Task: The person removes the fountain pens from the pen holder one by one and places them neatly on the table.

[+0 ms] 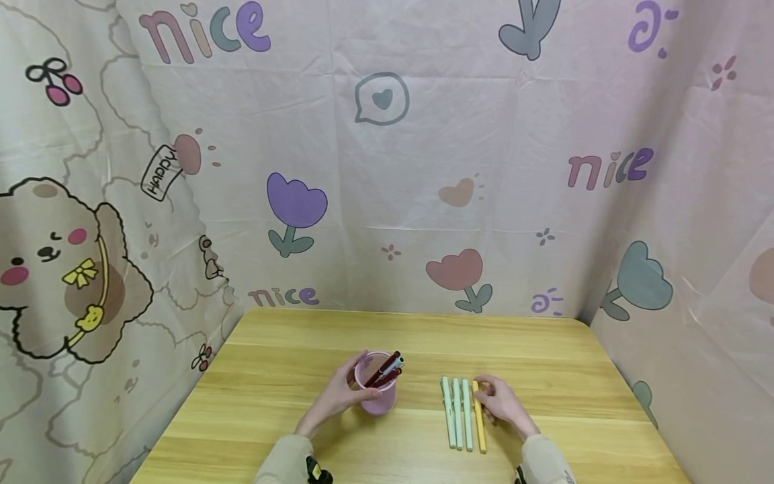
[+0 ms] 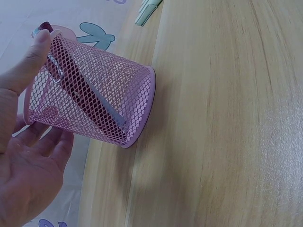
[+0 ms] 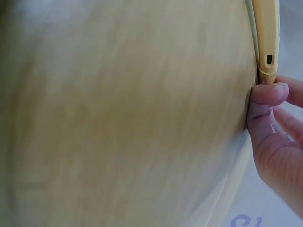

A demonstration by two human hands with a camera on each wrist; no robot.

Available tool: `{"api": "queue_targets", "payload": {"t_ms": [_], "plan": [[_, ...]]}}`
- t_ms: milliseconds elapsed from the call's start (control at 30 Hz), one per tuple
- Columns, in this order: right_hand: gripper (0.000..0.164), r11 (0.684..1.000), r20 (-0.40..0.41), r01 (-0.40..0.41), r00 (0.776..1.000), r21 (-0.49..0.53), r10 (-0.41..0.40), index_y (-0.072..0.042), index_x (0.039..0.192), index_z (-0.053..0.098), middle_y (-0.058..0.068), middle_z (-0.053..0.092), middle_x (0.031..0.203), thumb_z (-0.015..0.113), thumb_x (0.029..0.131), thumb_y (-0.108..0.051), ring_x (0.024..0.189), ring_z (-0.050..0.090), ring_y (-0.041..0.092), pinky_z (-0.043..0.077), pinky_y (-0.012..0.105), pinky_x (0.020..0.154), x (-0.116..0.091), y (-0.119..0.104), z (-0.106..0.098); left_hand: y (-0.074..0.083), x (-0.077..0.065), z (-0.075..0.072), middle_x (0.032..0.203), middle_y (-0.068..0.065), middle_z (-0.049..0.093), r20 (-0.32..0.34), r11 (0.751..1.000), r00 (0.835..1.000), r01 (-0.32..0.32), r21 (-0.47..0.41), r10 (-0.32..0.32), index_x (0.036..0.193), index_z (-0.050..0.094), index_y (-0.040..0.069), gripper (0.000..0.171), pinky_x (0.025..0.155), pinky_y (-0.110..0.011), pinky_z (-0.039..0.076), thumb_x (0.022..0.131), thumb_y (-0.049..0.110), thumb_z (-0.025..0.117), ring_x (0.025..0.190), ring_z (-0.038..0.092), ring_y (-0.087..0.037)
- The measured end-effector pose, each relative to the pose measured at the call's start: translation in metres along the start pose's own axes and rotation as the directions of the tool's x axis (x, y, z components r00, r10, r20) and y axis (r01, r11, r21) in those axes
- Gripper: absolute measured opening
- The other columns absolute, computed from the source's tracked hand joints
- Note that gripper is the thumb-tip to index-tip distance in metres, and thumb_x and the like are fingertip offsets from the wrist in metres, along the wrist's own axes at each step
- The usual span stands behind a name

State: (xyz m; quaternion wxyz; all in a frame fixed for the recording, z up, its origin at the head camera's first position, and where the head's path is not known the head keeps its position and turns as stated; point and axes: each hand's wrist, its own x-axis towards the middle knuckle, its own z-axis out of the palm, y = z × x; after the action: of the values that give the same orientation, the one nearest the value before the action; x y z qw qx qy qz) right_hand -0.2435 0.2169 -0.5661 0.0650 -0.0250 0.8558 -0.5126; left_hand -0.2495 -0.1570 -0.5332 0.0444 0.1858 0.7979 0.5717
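Observation:
My left hand (image 1: 342,391) grips a pink mesh pen holder (image 1: 379,403) near its rim, thumb on the near side and fingers round the far side. Several dark red pens (image 1: 382,370) and a light-coloured one lean inside it, seen through the mesh in the left wrist view. To the right, my right hand (image 1: 504,401) pinches the far end of a yellow pen (image 1: 480,423) between thumb and fingers; the right wrist view shows this yellow pen (image 3: 267,38) close up. Beside it on the table lie three mint green pens (image 1: 457,413) in a row.
The wooden table (image 1: 242,403) carries all of this. A printed cloth (image 1: 387,154) hangs behind it and along both sides, meeting the table's back edge.

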Motion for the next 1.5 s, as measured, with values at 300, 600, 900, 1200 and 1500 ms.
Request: {"api": "queue_targets", "payload": {"t_ms": [300, 600, 900, 1200, 1500], "plan": [[0.041, 0.999, -0.018, -0.035, 0.999, -0.004, 0.035, 0.009, 0.135, 0.052, 0.004, 0.052, 0.075, 0.06, 0.097, -0.004, 0.051, 0.049, 0.013, 0.045, 0.021, 0.042, 0.0013, -0.0004, 0.0013, 0.0008, 0.0, -0.0002, 0.152, -0.031, 0.044, 0.007, 1.0, 1.0, -0.019, -0.003, 0.019, 0.154, 0.027, -0.007, 0.096, 0.116, -0.058, 0.042, 0.081, 0.016, 0.084, 0.139, 0.043, -0.051], [0.04, 0.999, -0.034, -0.043, 0.998, 0.002, 0.044, 0.009, 0.134, 0.054, 0.006, 0.054, 0.076, 0.061, 0.096, -0.004, 0.052, 0.05, 0.014, 0.046, 0.022, 0.042, 0.0008, -0.0012, 0.0015, 0.0012, -0.0001, -0.0006, 0.153, -0.031, 0.043, 0.013, 1.0, 1.0, -0.013, -0.002, 0.013, 0.155, 0.026, -0.007, 0.096, 0.116, -0.058, 0.041, 0.082, 0.017, 0.084, 0.14, 0.043, -0.051], [0.04, 0.999, -0.034, -0.046, 0.998, 0.0, 0.045, 0.009, 0.133, 0.054, 0.007, 0.055, 0.076, 0.061, 0.096, -0.005, 0.052, 0.05, 0.014, 0.046, 0.023, 0.042, 0.0001, -0.0024, 0.0021, 0.0008, -0.0003, -0.0007, 0.154, -0.031, 0.042, 0.018, 1.0, 1.0, -0.021, 0.017, 0.021, 0.155, 0.026, -0.008, 0.096, 0.116, -0.059, 0.041, 0.082, 0.017, 0.084, 0.139, 0.044, -0.051], [0.041, 0.998, -0.05, -0.061, 0.997, -0.007, 0.06, 0.007, 0.134, 0.055, 0.006, 0.055, 0.078, 0.063, 0.096, -0.007, 0.052, 0.05, 0.014, 0.047, 0.023, 0.042, -0.0001, -0.0031, 0.0031, -0.0003, 0.0009, -0.0002, 0.153, -0.031, 0.042, 0.013, 1.0, 1.0, -0.006, 0.008, 0.006, 0.155, 0.026, -0.007, 0.096, 0.116, -0.058, 0.042, 0.082, 0.017, 0.084, 0.138, 0.046, -0.051], [0.042, 0.998, -0.029, -0.059, 0.998, 0.018, 0.059, 0.007, 0.136, 0.053, 0.006, 0.054, 0.075, 0.062, 0.097, -0.007, 0.052, 0.048, 0.014, 0.046, 0.024, 0.043, 0.0001, -0.0012, 0.0028, -0.0013, 0.0012, -0.0001, 0.154, -0.031, 0.041, 0.012, 1.0, 1.0, -0.006, 0.002, 0.006, 0.155, 0.026, -0.006, 0.096, 0.116, -0.058, 0.041, 0.082, 0.017, 0.084, 0.139, 0.044, -0.051]]}}
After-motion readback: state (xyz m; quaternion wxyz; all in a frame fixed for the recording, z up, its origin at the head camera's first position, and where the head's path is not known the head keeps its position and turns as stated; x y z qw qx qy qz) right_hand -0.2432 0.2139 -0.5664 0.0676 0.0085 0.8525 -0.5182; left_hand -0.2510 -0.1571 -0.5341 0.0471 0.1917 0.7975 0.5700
